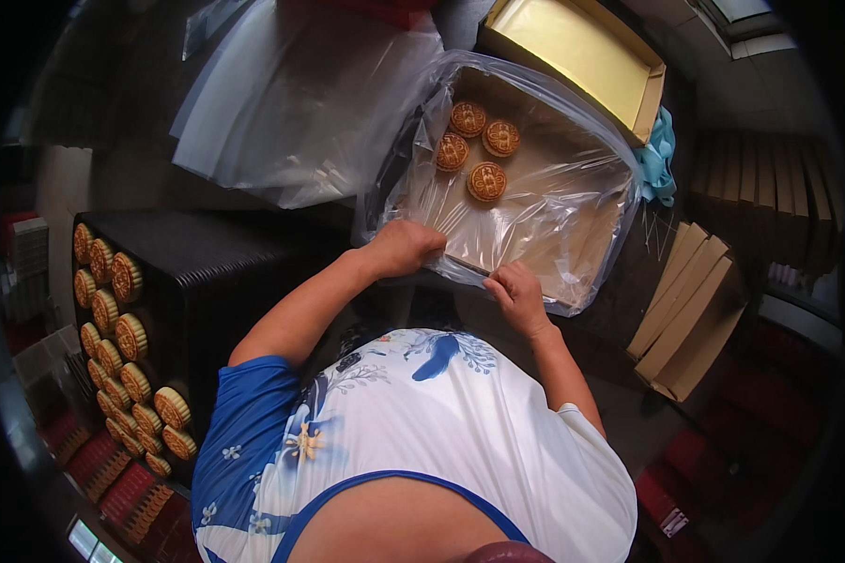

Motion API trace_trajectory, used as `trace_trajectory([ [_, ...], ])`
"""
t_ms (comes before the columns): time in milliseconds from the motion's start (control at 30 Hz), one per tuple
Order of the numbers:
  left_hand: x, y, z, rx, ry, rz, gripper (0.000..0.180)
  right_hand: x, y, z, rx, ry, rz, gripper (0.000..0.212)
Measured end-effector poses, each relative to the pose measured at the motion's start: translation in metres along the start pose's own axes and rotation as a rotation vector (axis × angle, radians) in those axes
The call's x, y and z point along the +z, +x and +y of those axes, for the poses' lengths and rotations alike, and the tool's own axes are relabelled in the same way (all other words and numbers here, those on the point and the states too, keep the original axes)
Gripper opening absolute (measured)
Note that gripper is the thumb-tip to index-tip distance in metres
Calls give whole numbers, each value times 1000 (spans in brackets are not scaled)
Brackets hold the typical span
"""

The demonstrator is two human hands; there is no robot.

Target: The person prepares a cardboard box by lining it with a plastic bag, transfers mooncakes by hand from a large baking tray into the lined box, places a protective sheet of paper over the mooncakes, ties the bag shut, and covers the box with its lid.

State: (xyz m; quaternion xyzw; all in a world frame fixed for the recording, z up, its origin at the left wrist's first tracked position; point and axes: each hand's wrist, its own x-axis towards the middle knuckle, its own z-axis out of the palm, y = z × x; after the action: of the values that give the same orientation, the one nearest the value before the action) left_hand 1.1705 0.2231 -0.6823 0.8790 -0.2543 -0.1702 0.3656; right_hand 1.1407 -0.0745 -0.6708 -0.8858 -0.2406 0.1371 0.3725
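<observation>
In front of me stands a shallow cardboard box (587, 246) lined with a clear plastic bag (535, 211), its loose film spreading over the rim. Several round, browned mooncakes (487, 181) with stamped tops sit grouped toward the box's far left. My left hand (407, 248) is closed on the liner at the box's near left edge. Farther along that same near edge, my right hand (519, 289) pinches the liner with thumb and fingers together. Neither hand touches a mooncake.
Rows of mooncakes (133, 337) stand to my left beside a black ribbed surface (225, 239). Flat clear plastic bags (263, 103) lie at the far left. Behind the box is a gold-lined carton (573, 56), with blue ribbon (660, 159) beside it. Folded cardboard (690, 314) leans at right.
</observation>
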Motion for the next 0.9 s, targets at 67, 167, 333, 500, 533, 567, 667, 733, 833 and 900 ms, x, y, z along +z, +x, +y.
trace_trajectory([
  [67, -1, 0, 4, 10, 7, -21, 7, -3, 30, -2, 5, 87, 106, 19],
  [167, -7, 7, 12, 38, 5, -23, 6, 19, 90, 15, 120, 152, 143, 27],
  [333, -5, 7, 5, -25, 4, -108, 8, 44, 157, 22, 67, -250, 26, 47],
  [500, -3, 8, 6, -38, -58, -76, 10, 46, 180, 33, -39, -413, 175, 55],
  [533, -4, 9, 6, -41, -62, -76, 11, 50, 183, 37, -37, -430, 204, 57],
  [567, -3, 8, 6, -50, -66, -74, 11, 51, 187, 33, -39, -444, 229, 58],
  [667, -3, 7, 7, -73, -78, -63, 11, 63, 188, 13, 98, -421, 263, 62],
  [733, -2, 7, 9, -84, -84, -69, 11, 75, 194, 28, 104, -432, 267, 64],
  [833, -3, 11, 5, -91, -78, -90, 11, 71, 215, 41, 85, -408, 370, 59],
  [900, -3, 10, 10, -94, -80, -95, 10, 68, 228, 44, 127, -417, 385, 54],
])
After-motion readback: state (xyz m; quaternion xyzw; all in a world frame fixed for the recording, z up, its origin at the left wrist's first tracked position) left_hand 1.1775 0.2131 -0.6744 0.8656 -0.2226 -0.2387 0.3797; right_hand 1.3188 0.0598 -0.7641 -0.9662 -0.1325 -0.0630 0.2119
